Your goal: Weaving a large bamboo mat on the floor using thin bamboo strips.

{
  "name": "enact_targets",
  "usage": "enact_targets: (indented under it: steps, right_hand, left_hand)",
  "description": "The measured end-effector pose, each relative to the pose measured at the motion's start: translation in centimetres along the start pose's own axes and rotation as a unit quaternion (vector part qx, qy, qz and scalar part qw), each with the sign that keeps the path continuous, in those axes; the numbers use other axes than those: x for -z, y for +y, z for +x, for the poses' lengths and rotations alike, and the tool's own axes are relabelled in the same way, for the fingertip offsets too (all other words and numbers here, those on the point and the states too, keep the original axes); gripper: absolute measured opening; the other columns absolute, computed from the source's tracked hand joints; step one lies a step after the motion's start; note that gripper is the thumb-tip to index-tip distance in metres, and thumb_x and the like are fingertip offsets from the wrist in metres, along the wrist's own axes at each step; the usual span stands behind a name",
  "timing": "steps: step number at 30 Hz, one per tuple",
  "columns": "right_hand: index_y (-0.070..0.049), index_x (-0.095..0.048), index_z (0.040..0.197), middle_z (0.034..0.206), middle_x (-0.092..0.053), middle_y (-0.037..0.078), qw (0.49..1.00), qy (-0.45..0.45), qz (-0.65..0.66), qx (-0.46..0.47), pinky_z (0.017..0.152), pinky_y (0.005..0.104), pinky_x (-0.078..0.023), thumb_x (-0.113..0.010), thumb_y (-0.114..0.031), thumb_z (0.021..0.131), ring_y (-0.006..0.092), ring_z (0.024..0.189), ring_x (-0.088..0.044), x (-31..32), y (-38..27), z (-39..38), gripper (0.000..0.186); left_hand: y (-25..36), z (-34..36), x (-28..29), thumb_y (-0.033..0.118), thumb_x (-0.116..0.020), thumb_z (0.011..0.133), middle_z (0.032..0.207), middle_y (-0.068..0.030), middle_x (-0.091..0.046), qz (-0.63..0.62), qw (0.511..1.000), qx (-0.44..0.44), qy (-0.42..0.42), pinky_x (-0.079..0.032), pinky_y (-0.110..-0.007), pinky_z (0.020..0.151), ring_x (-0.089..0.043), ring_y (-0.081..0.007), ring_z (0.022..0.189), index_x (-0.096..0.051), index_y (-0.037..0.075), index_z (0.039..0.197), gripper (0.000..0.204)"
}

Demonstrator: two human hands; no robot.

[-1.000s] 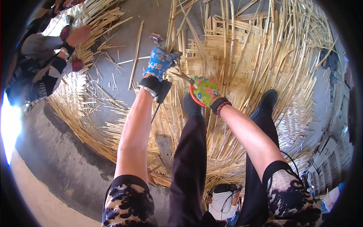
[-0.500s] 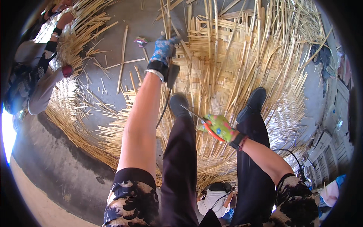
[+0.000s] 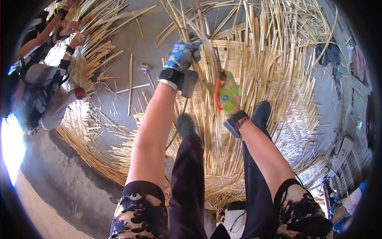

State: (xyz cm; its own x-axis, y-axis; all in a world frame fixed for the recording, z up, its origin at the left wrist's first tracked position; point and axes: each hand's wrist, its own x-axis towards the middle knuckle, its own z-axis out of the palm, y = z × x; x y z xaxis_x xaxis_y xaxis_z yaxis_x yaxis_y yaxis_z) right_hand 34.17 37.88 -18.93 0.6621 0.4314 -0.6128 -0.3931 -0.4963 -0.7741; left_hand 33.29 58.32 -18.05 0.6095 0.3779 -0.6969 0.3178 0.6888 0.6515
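Note:
My left hand [image 3: 182, 55], in a blue flowered glove, is closed around several long split strips [image 3: 184, 28] of bamboo or reed that rise from the woven mat. My right hand [image 3: 229, 95], in a green flowered glove, grips scissors by their orange-red handles [image 3: 217, 94]. Their dark blades [image 3: 218, 63] point away from me, close beside the gathered strips; whether they touch them I cannot tell. Beneath both hands spreads the woven mat [image 3: 230, 51], with loose strip ends sticking out around it. My shoes rest on the mat.
At the left, other people [image 3: 43, 91] sit or crouch by another bundle of strips [image 3: 95, 32]. Cut scraps and a small wrapper [image 3: 144, 68] lie on the grey floor [image 3: 119, 103]. A curved dark ledge [image 3: 75, 175] runs lower left. Wooden slats [image 3: 350, 159] stand at the right.
My right hand has swung up and away from me with the scissors, to beside the strips. My left hand has shifted slightly right and nearer, bending the strips.

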Motion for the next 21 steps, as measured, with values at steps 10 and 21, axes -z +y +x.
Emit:
enact_targets:
  steps: [10, 21]
  right_hand:
    - [-0.007, -0.048, 0.107, 0.087, -0.056, 0.005, 0.927, -0.186, 0.279, -0.166, 0.060, 0.0184, -0.042, -0.043, -0.019, 0.084, 0.0097, 0.071, -0.055, 3.5, -1.9, 3.5, 0.027]
    - [-0.003, -0.041, 0.112, 0.095, -0.052, 0.007, 0.856, -0.287, 0.358, -0.238, 0.081, 0.0310, -0.042, -0.047, -0.024, 0.082, 0.0214, 0.090, -0.052, 13.5, -3.6, 7.3, 0.037]
  left_hand:
    - [-0.3, 1.1, 0.1, 0.012, -0.064, 0.070, 0.057, -0.0008, -0.051, 0.106, 0.990, 0.018, 0.087, -0.038, -0.021, 0.041, -0.045, -0.0082, 0.045, -0.058, 0.002, 0.090, 0.024]
    - [5.9, 2.6, -5.1, 0.014, -0.073, 0.059, 0.047, -0.0015, -0.048, 0.295, 0.951, -0.023, 0.092, -0.036, -0.022, 0.037, -0.042, -0.0088, 0.037, -0.057, 0.000, 0.066, 0.023]
